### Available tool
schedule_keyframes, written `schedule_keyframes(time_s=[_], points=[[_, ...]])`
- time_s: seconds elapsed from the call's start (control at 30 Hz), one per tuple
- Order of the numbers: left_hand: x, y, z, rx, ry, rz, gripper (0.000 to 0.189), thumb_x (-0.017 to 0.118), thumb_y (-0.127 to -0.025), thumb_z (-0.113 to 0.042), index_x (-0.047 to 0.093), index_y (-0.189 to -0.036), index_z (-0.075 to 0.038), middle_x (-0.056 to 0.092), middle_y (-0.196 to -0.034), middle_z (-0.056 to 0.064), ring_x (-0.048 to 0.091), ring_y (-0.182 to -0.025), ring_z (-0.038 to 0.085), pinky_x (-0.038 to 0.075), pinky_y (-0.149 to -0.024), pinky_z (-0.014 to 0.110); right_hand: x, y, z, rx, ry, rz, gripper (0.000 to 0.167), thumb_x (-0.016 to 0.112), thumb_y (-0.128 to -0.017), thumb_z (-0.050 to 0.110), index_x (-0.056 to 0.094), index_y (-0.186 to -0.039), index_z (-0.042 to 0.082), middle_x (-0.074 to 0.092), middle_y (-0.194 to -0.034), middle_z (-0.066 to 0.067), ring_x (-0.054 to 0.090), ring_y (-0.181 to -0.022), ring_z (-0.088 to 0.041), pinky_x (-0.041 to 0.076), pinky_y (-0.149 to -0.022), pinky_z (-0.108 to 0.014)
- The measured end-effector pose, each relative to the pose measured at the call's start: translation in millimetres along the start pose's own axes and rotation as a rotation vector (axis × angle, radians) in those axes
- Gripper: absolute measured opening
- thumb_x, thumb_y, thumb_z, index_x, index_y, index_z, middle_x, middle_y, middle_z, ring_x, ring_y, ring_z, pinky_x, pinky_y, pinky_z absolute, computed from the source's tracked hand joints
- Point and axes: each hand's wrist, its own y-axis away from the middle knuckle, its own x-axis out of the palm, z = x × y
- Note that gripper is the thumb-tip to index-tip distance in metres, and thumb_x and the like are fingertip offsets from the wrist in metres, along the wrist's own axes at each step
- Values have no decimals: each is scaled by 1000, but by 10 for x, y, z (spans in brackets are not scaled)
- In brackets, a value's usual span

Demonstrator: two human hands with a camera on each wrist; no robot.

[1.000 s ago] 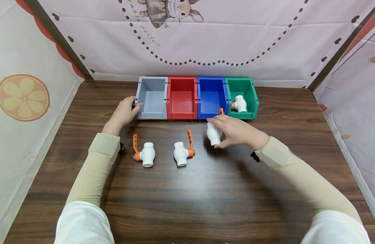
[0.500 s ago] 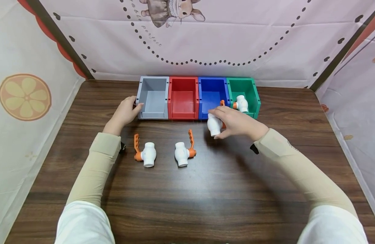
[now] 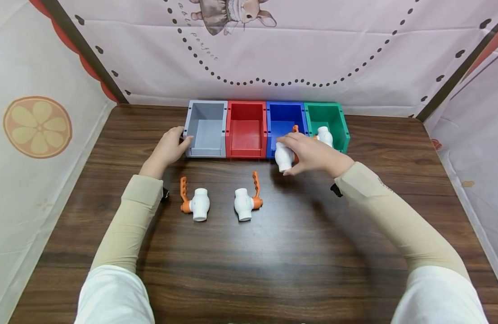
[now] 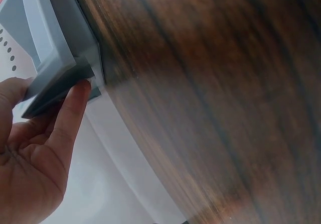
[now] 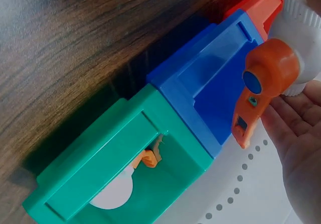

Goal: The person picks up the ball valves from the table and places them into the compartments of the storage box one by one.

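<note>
Your right hand (image 3: 313, 155) grips the valve (image 3: 284, 157) near the six-o'clock rim of the blue bin (image 3: 285, 112), where dipping low could knock it, while your left hand (image 3: 166, 147) pinches the grey bin (image 3: 208, 152) at nine o'clock.

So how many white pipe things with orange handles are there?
4: the held valve in the right hand, one valve in the green bin, and a left valve and a middle valve on the table. More might hide behind that hand.
</note>
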Motion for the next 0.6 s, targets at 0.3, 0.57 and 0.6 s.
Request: schedule_keyframes(time_s=[0.3,0.57,0.6], points=[[3,-2,3,-11,11,4,41,44,-101,-25,49,-119,11,52,-112,29,50,-101,40,40,-89,55,1,-54,-92,-16,10,-16,80,84,-70,31,47,-133,-2,53,-129,-17,48,-118,-31,44,-99,-47],[-3,10,-10,-4,3,-8,33,45,-100,-23,51,-107,9,52,-103,27,49,-94,38,40,-84,53,-31,-125,-101,24,-4,-2,81,84,-70,29,45,-135,-1,51,-131,-16,46,-120,-31,45,-98,-47],[1,8,-14,-3,4,-8,33,45,-100,-23,51,-106,8,52,-102,27,49,-93,38,40,-83,53,-37,-133,-104,31,-3,1,81,84,-71,29,45,-135,0,50,-132,-16,45,-121,-31,45,-98,-47]])
